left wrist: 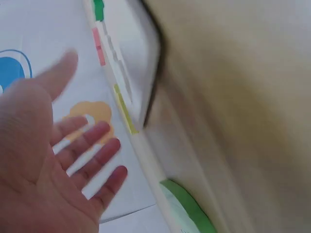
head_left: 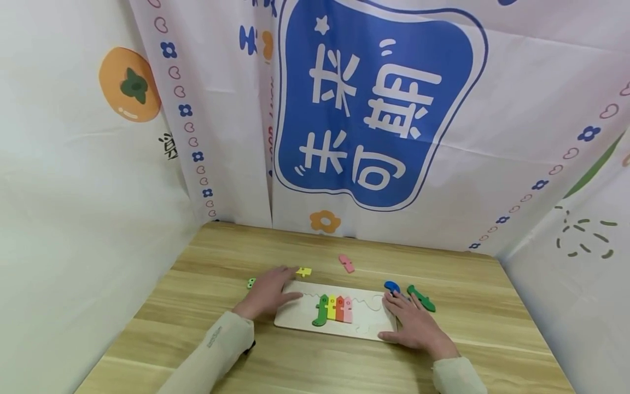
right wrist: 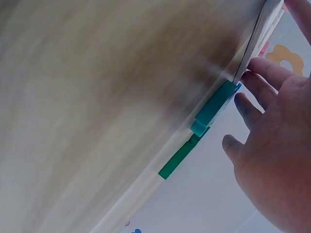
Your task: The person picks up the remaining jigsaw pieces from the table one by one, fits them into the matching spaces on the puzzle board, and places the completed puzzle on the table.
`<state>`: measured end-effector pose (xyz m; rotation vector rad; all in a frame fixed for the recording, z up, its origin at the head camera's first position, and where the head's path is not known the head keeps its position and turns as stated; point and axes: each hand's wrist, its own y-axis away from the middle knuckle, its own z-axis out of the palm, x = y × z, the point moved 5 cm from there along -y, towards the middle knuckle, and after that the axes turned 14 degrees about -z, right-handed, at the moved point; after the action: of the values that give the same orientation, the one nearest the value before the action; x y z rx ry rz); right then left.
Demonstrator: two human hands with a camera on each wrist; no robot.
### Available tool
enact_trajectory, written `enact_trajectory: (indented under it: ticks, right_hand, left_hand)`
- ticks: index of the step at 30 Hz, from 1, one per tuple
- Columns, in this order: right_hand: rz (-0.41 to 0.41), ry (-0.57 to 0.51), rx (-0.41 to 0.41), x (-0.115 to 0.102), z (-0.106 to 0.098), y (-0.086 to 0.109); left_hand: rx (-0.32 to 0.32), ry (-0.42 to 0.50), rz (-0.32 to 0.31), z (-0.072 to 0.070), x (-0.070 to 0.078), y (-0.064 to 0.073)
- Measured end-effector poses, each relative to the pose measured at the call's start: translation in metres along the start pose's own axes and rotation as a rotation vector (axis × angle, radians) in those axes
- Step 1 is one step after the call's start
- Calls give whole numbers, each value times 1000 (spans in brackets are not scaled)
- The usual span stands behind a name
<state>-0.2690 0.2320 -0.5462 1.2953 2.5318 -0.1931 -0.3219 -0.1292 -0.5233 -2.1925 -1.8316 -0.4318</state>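
A pale wooden puzzle board (head_left: pixel 339 330) lies on the table, with joined green, yellow, red and pink pieces (head_left: pixel 336 310) on its middle. Over the board's left end is my left hand (head_left: pixel 266 293), its fingers spread and holding nothing; the fingertips come near a loose yellow puzzle piece (head_left: pixel 306 271). My right hand (head_left: pixel 415 324) rests at the board's right end with fingers apart, and in the right wrist view a fingertip (right wrist: pixel 257 63) meets the board's edge. Beside that hand lie a blue piece (head_left: pixel 391 286) and a green piece (head_left: pixel 422 299).
A loose pink piece (head_left: pixel 346 263) lies behind the board. Left of the left hand, a green piece with eyes (head_left: pixel 251 283) is partly hidden. The wooden table (head_left: pixel 197 306) backs onto a printed cloth (head_left: pixel 236 180), with white cloth walls at both sides.
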Motion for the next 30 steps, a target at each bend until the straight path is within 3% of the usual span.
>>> enact_trajectory:
  ticks: [5,11,16,22,30]
  right_hand:
    - [9,-7,-6,1,0,3]
    - [4,-11,1,1,2,2]
    - [1,-15,3,1,1,1]
    - [4,-26,5,0,0,2]
    - [-1,-31,10,-3,-1,1]
  left_hand:
    - [17,28,-94,5,5,-23]
    - [-5,-20,-147,18,3,-41]
    - [3,-86,-139,21,6,-45]
    - [-13,-67,-119,21,13,-46]
    - [16,-13,-229,26,15,-56]
